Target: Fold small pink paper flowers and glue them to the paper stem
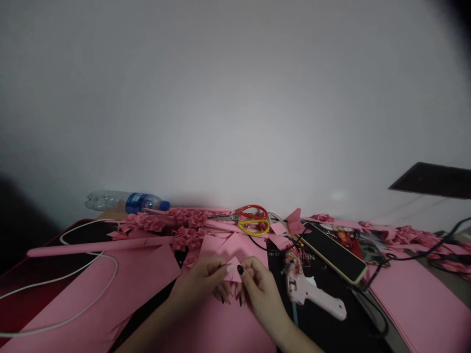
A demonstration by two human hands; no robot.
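Between my two hands is a small piece of pink paper (234,268), pinched on both sides near the front middle. My left hand (206,280) is closed on its left edge, thumb on top. My right hand (257,282), with dark nails, grips the right edge the same way. Larger pink paper sheets (221,328) lie beneath my hands. Just beyond them are folded pink paper flowers (189,238). To the right of my right hand rests a pink glue gun (312,294).
Scissors with red and yellow handles (253,225) lie behind my hands. A phone (334,252) is at the right, near a black cable (423,257). A plastic bottle (127,201) lies at the back left. A white cable (114,274) crosses pink sheets at left. More sheets (419,294) lie right.
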